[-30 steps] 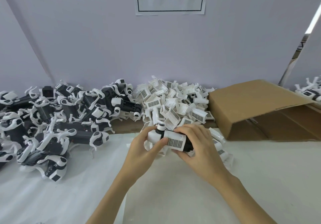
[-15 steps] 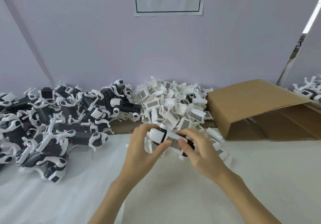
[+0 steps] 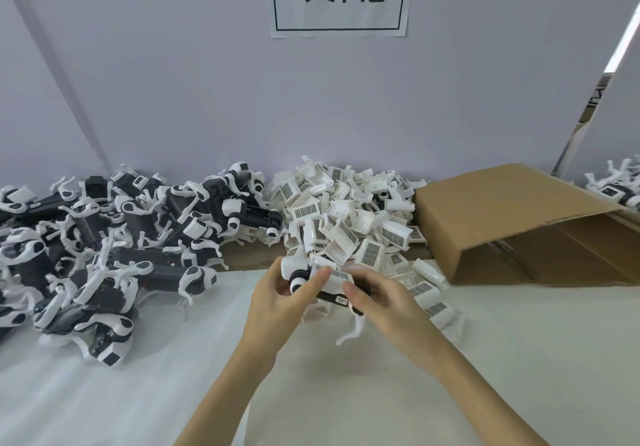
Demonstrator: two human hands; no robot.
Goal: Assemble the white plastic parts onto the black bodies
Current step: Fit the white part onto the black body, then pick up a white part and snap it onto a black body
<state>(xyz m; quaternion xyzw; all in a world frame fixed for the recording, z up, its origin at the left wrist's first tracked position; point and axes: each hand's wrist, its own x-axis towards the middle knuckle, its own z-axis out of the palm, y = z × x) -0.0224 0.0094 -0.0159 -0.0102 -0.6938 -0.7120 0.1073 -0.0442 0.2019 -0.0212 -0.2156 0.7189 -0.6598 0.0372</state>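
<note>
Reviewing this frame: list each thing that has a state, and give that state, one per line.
Left hand: grips the black body's white end.
Right hand: holds the black body, thumb on the white part.
Black body: held off the table.
White part: sits on the body; whether fully seated cannot be told.
Cardboard box: on its side, open.
White parts pile: loose.

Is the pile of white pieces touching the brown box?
Touching. In the head view the pile of white pieces spills right up against the left wall of the cardboard box, with no gap showing between them.
</note>
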